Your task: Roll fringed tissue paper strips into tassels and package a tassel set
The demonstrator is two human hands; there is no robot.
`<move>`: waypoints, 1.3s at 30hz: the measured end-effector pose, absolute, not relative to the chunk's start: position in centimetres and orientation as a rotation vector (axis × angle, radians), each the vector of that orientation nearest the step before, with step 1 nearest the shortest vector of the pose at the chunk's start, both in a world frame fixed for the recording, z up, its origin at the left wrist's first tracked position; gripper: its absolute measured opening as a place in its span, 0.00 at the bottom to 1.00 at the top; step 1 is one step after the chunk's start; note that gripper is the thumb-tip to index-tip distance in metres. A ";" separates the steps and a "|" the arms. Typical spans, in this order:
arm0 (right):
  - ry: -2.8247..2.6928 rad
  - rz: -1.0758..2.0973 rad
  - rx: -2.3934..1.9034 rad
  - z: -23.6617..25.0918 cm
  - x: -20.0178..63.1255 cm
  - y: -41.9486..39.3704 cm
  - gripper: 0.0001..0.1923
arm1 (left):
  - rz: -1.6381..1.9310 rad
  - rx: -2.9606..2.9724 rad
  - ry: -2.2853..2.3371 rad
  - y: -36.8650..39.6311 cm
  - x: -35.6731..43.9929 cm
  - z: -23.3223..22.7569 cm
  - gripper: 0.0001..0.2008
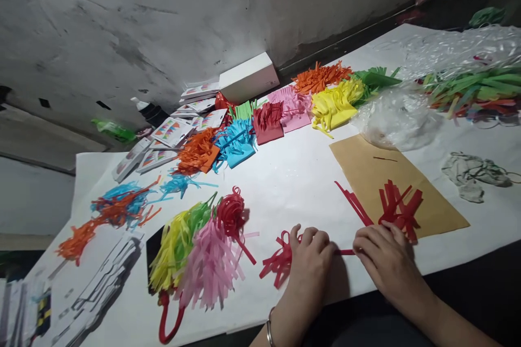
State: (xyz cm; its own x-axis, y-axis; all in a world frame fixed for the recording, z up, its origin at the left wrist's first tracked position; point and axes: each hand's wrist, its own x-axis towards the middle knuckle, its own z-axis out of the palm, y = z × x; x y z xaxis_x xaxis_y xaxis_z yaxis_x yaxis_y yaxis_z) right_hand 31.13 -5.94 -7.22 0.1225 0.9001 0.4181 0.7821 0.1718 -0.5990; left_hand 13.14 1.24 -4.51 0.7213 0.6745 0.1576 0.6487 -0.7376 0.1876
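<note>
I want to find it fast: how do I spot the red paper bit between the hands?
Start at the brown paper sheet on the white table. Just below its near corner, the left hand and right hand pinch a red fringed paper strip; unlike the nearby finished tassels, it is single-coloured and lies flat.

fringed paper stacks (285, 114) behind brown sheet (366, 173), box (248, 77) seemingly against wall (163, 11)

Both forearms were bare, with no sleeves reaching the wrists; the left hand (311, 265) and right hand (385, 260) wore no gloves, and a thin metal bangle (269, 331) circled the left wrist.
</note>
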 end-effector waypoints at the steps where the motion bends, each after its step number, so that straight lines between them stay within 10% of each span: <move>1: -1.722 0.178 -1.583 -7.4 31.1 -6.0 0.13 | 0.337 2.875 0.986 1.2 12.9 -4.7 0.06; 11: -2.135 -0.110 -1.476 -8.2 31.1 -5.3 0.11 | 0.211 2.761 0.896 1.6 13.5 -4.0 0.07; 22: -1.783 0.127 -1.123 -0.2 32.4 -6.2 0.10 | 0.483 0.902 0.877 -0.7 14.1 -0.4 0.22; 39: -1.555 -0.048 -1.317 -2.1 37.5 -6.1 0.11 | 0.839 2.011 0.465 3.4 21.6 -1.4 0.09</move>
